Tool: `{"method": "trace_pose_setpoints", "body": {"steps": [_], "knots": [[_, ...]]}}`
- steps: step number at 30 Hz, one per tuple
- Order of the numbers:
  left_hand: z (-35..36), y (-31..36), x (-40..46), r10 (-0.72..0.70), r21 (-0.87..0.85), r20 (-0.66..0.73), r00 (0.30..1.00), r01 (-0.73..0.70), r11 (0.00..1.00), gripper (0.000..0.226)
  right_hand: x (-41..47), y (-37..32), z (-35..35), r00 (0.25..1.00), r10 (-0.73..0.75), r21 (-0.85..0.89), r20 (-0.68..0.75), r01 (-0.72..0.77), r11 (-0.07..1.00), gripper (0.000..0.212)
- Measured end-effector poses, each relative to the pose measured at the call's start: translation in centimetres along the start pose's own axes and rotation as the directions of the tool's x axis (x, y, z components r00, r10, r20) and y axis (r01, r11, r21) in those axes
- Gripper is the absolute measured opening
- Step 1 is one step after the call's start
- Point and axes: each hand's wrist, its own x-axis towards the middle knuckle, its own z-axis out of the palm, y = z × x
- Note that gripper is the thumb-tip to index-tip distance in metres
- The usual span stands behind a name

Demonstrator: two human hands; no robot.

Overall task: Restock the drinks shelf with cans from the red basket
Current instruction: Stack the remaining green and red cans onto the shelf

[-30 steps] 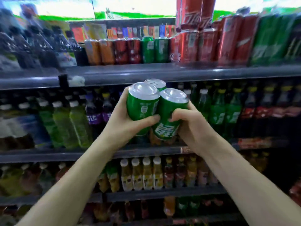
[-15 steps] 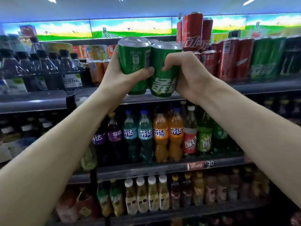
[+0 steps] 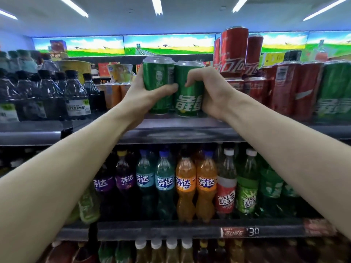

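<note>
Head view: left hand (image 3: 140,97) grips one upright green can (image 3: 158,84), right hand (image 3: 210,95) grips another (image 3: 187,92), touching at frame centre, bottoms at the shelf (image 3: 180,128) edge; open space lies straight behind them.

Two cans are held side by side, touching, at the front edge of the top shelf (image 3: 180,128). The left can (image 3: 158,82) is gripped by the left hand (image 3: 140,97), the right can (image 3: 188,92) by the right hand (image 3: 210,93). Whether the can bottoms rest on the shelf cannot be told. To the right of them, on the same shelf, a row of standing cans (image 3: 284,88) is found, with further cans stacked on top (image 3: 234,50). To the left, bottles (image 3: 76,95) are stood on that shelf. Behind the held cans, boxes and cartons (image 3: 118,73) are placed. On the shelf below (image 3: 171,229), a row of bottles (image 3: 186,185) is lined up, with a price tag (image 3: 240,232) fixed to its front edge.
</note>
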Motion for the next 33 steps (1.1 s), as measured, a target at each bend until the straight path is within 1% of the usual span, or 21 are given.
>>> {"method": "trace_pose_setpoints", "body": {"steps": [2, 4, 6, 8, 10, 13, 15, 17, 20, 25, 28, 29, 30, 31, 32, 33], "knots": [[0.0, -0.8, 0.9, -0.010, 0.000, 0.018, 1.000, 0.010, 1.000, 0.065, 1.1, 0.4, -0.4, 1.000, 0.003, -0.003, 0.005, -0.003, 1.000, 0.057], [0.0, -1.5, 2.0, -0.027, 0.000, 0.019, 0.999, 0.027, 1.000, 0.056, 2.3, 0.8, -0.9, 1.000, 0.002, 0.019, 0.012, -0.002, 1.000, 0.049], [0.0, -2.2, 3.0, -0.064, -0.018, 0.031, 0.997, 0.065, 0.998, 0.054, 3.4, 1.2, -1.4, 1.000, 0.006, 0.046, -0.003, -0.005, 0.999, 0.042], [-0.3, -2.9, 3.8, -0.102, -0.032, 0.076, 0.992, 0.105, 0.994, 0.061, 4.2, 1.6, -1.7, 1.000, 0.014, 0.039, -0.015, -0.013, 0.999, 0.039], [-0.4, -3.3, 4.3, -0.141, -0.002, 0.137, 0.981, 0.142, 0.990, 0.064, 4.6, 2.0, -1.9, 0.999, 0.033, 0.033, -0.034, -0.032, 0.999, 0.035], [-0.5, -3.6, 4.8, -0.221, 0.098, 0.215, 0.951, 0.204, 0.974, 0.069, 4.7, 2.7, -2.3, 0.996, 0.059, 0.002, -0.071, -0.059, 0.998, 0.027], [-0.5, -3.6, 4.8, -0.279, 0.171, 0.250, 0.927, 0.242, 0.955, 0.079, 4.8, 3.0, -2.5, 0.993, 0.080, -0.036, -0.082, -0.083, 0.996, 0.031], [-0.7, -3.6, 4.9, -0.313, 0.186, 0.259, 0.914, 0.271, 0.945, 0.081, 4.8, 3.1, -2.6, 0.991, 0.104, -0.062, -0.089, -0.110, 0.992, 0.038], [-0.7, -3.6, 4.8, -0.348, 0.194, 0.258, 0.901, 0.304, 0.933, 0.082, 4.9, 3.3, -2.8, 0.983, 0.142, -0.094, -0.115, -0.153, 0.984, 0.043], [-0.8, -4.1, 5.2, -0.351, 0.117, 0.244, 0.904, 0.332, 0.936, 0.074, 5.0, 3.4, -3.3, 0.978, 0.142, -0.149, -0.154, -0.165, 0.975, 0.035], [-0.8, -4.0, 5.4, -0.346, 0.094, 0.211, 0.914, 0.334, 0.938, 0.075, 5.0, 3.3, -3.1, 0.973, 0.129, -0.198, -0.189, -0.166, 0.966, 0.033], [-0.8, -4.0, 5.4, -0.347, 0.088, 0.201, 0.916, 0.336, 0.938, 0.074, 5.0, 3.3, -3.0, 0.970, 0.120, -0.222, -0.212, -0.167, 0.961, 0.037], [-0.8, -3.9, 5.3, -0.351, 0.085, 0.200, 0.915, 0.341, 0.936, 0.072, 5.0, 3.2, -2.8, 0.962, 0.112, -0.258, -0.248, -0.177, 0.950, 0.050], [-0.8, -3.7, 5.1, -0.355, 0.082, 0.197, 0.914, 0.345, 0.935, 0.070, 4.9, 3.1, -2.7, 0.951, 0.101, -0.314, -0.294, -0.195, 0.929, 0.071], [-0.8, -3.7, 5.1, -0.358, 0.079, 0.195, 0.913, 0.349, 0.934, 0.070, 4.8, 3.1, -2.5, 0.942, 0.076, -0.405, -0.328, -0.213, 0.889, 0.092], [-0.8, -3.7, 5.1, -0.365, 0.068, 0.188, 0.912, 0.359, 0.931, 0.071, 4.4, 3.0, -2.1, 0.940, 0.031, -0.517, -0.341, -0.215, 0.829, 0.101]]}}
